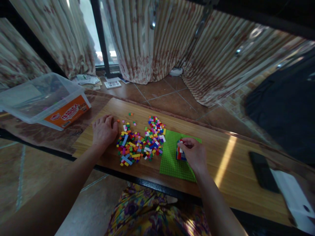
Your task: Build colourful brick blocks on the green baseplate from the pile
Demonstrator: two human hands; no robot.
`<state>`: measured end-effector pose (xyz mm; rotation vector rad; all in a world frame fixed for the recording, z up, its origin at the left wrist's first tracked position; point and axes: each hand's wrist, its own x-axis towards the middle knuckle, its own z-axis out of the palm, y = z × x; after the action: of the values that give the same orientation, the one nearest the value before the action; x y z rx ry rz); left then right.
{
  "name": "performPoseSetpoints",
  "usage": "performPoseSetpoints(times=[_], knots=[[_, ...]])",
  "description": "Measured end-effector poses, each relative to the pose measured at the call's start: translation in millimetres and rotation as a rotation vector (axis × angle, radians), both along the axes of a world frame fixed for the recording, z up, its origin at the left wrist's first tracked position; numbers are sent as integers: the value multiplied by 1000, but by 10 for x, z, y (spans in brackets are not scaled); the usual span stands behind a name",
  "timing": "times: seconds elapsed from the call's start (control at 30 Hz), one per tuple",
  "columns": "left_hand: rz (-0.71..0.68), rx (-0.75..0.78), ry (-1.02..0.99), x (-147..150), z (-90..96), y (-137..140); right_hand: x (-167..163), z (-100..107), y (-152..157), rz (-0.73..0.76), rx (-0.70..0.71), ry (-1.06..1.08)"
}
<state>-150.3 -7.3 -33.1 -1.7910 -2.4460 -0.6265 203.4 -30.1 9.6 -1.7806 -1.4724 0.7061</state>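
On the wooden board, my left hand (104, 131) rests palm down at the left, fingers lightly bent and thumb apart, holding nothing. Beside it lies a loose pile of small coloured toy bricks (135, 144), including a few long blue ones. A green studded baseplate (169, 157) lies to the right of the pile. On it stands a small brick build (179, 154) with red, white, blue and yellow parts. My right hand (195, 154) is over this build, thumb and forefinger pinched at a toy brick on its top. The hand covers part of the build.
A clear plastic bin (52, 105) with an orange label stands at the left. Toward the right end of the board (231, 183) lie a black phone (263, 172) and a white object (292, 193). Curtains (152, 49) hang behind; papers (88, 80) lie near the window.
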Motion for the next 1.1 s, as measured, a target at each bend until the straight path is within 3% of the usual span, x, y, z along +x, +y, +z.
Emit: performPoseSetpoints(times=[0.83, 1.1], knots=[[13, -1, 0, -5, -11, 5, -3, 50, -150, 2, 42, -46], [8, 5, 4, -3, -10, 3, 19, 100, -181, 60, -35, -362]])
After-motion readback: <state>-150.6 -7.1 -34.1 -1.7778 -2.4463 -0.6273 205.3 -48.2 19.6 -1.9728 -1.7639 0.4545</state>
